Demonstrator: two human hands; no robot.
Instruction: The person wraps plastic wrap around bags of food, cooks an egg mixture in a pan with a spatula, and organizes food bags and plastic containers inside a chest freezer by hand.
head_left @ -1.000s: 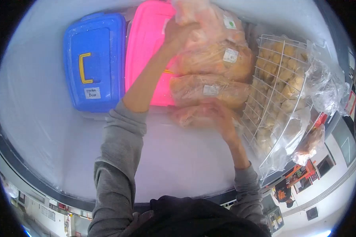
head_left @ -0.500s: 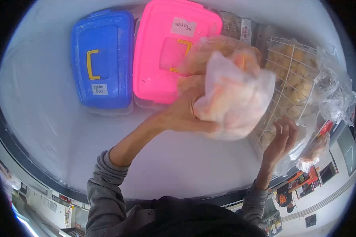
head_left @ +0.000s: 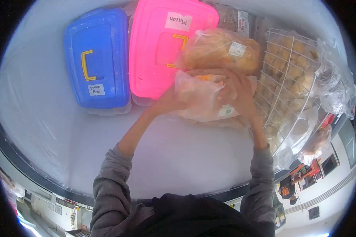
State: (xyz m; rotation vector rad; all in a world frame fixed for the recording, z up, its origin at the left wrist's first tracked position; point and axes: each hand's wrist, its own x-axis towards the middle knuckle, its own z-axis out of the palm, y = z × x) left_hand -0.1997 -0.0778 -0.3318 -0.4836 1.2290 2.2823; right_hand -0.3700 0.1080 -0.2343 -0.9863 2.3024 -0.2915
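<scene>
A frosty, translucent plastic bag [head_left: 201,96] with pale pink-orange contents and a small label lies low in the chest freezer, between my hands. My left hand [head_left: 173,99] grips its left side; the fingertips are hidden behind it. My right hand [head_left: 241,94] curls over its right part, fingers on the plastic. Just beyond lies another bag [head_left: 213,53], golden-brown inside with a white label, partly over the pink lidded box [head_left: 150,75]. More bagged stuff shows under the held bag, mostly covered.
A blue lidded box [head_left: 103,63] with a yellow handle stands at the left. On the right, a white wire basket [head_left: 290,67] holds bags of round, pale-brown pieces. Crumpled plastic [head_left: 336,87] hangs over the freezer's rim. A person [head_left: 287,189] is in the room beyond.
My left hand has lowered the pale bag onto the stack near the basket, uncovering the golden-brown bag. My right hand has moved left from the basket onto the pale bag.
</scene>
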